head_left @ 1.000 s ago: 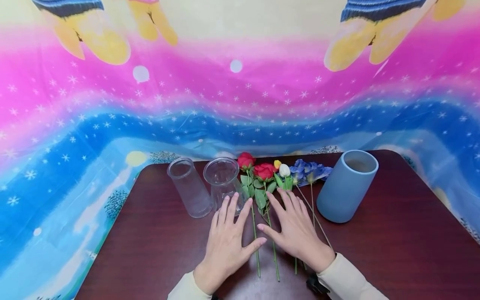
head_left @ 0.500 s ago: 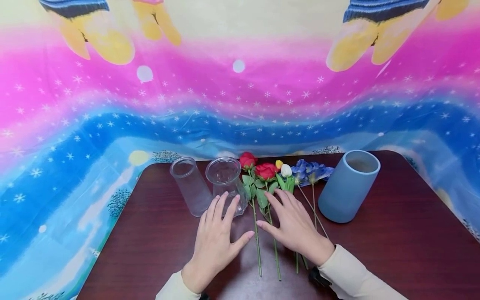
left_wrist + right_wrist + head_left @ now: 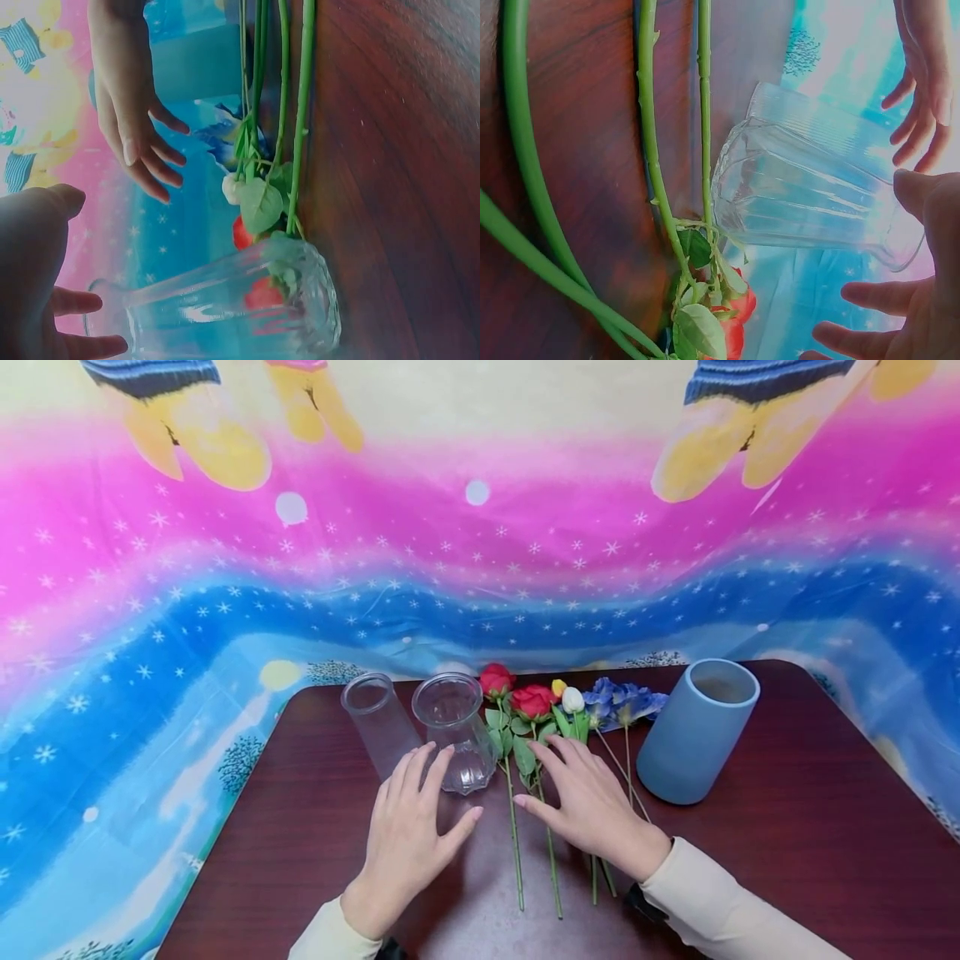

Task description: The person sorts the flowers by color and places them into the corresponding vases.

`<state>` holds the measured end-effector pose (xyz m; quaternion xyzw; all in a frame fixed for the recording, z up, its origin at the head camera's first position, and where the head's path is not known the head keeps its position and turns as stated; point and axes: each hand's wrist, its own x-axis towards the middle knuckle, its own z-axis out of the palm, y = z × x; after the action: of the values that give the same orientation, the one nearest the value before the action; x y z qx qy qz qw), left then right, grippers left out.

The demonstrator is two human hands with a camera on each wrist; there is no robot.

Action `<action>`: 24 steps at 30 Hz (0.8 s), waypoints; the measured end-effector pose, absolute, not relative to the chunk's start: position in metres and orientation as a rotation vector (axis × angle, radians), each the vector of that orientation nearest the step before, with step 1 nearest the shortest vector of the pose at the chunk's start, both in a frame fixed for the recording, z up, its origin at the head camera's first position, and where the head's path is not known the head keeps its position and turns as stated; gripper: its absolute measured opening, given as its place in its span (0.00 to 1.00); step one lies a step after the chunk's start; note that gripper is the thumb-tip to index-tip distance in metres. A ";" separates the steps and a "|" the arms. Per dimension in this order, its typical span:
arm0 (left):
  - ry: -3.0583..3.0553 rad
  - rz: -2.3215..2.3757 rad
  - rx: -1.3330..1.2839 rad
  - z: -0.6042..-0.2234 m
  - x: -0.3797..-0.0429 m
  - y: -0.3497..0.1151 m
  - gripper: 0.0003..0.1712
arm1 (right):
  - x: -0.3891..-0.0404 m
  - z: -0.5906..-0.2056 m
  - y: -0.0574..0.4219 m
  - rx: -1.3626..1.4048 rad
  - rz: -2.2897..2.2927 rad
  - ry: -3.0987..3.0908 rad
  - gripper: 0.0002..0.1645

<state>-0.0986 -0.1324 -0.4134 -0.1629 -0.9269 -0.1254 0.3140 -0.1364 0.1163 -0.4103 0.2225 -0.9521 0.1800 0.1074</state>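
Note:
My left hand (image 3: 408, 831) hovers over the table with its fingers spread and nothing in it. Its fingertips overlap the lower part of a clear cylindrical vase (image 3: 384, 731) in the head view. Just right of that stands a clear flared glass vase (image 3: 468, 764). My right hand (image 3: 596, 806), also relaxed and holding nothing, is above the flower stems. Two red roses (image 3: 532, 702) lie with their heads toward the back. Beside them are a white tulip (image 3: 572, 699), a small yellow bloom (image 3: 558, 688) and blue flowers (image 3: 626, 703); the right hand hides part of their stems.
A matte blue vase (image 3: 693, 747) stands upright on the right of the dark wooden table (image 3: 810, 827). Behind the table's back edge hangs a colourful cloth (image 3: 420, 543) with a snowflake print.
My left hand has moved left, away from the rose stems and toward the cylindrical vase. The right hand has barely shifted. The vases and flowers stay in place on the table.

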 end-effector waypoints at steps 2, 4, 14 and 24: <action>-2.442 -0.328 -0.419 -0.413 -0.099 -0.136 0.45 | -0.137 -0.410 0.116 0.662 0.531 -2.801 0.46; -2.437 -0.324 -0.413 -0.412 -0.100 -0.140 0.44 | -0.137 -0.409 0.115 0.667 0.531 -2.802 0.46; -2.475 -0.328 -0.373 -0.406 -0.102 -0.155 0.38 | -0.139 -0.404 0.112 0.699 0.479 -2.796 0.44; -2.463 -0.364 -0.313 -0.396 -0.104 -0.171 0.29 | -0.143 -0.401 0.107 0.755 0.453 -2.777 0.42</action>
<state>-0.1041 -0.1710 -0.3963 -0.1185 -0.9329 -0.1379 0.3107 -0.1431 0.1072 -0.4010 0.2574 -0.9470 0.1545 0.1138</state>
